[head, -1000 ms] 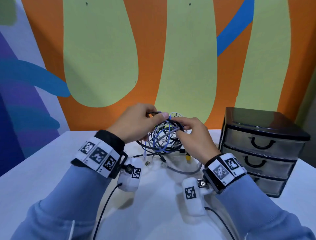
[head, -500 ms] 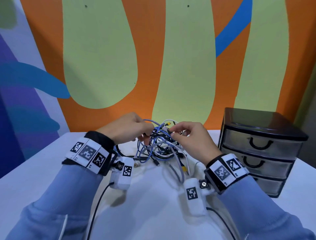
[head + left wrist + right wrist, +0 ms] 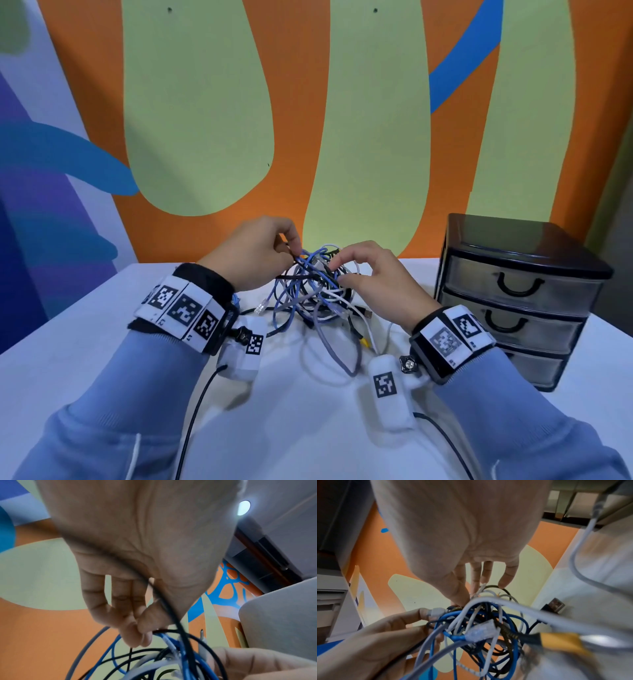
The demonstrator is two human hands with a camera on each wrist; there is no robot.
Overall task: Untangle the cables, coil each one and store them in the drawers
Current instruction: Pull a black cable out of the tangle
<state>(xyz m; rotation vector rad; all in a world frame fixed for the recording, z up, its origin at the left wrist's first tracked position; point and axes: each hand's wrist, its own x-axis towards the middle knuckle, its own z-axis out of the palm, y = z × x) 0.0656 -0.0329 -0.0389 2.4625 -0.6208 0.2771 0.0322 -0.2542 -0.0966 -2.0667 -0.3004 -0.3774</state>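
Blue, grey, black and white cables (image 3: 317,291) lie in one tangle on the white tabletop (image 3: 308,428), mid-frame. Left hand (image 3: 255,255): thumb and forefinger pinch a thin black cable (image 3: 164,630) at the tangle's upper left edge. Right hand (image 3: 373,277): fingers curled into the tangle's right side, thumb and fingertips clamped on strands. Black drawers (image 3: 524,301) stand at far right, all three closed.

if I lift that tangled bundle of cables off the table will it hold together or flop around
The tangled bundle of blue, grey, white and black cables probably lifts as one clump, since its loops interlock. Loose ends trailing on the white table would likely dangle and drag.
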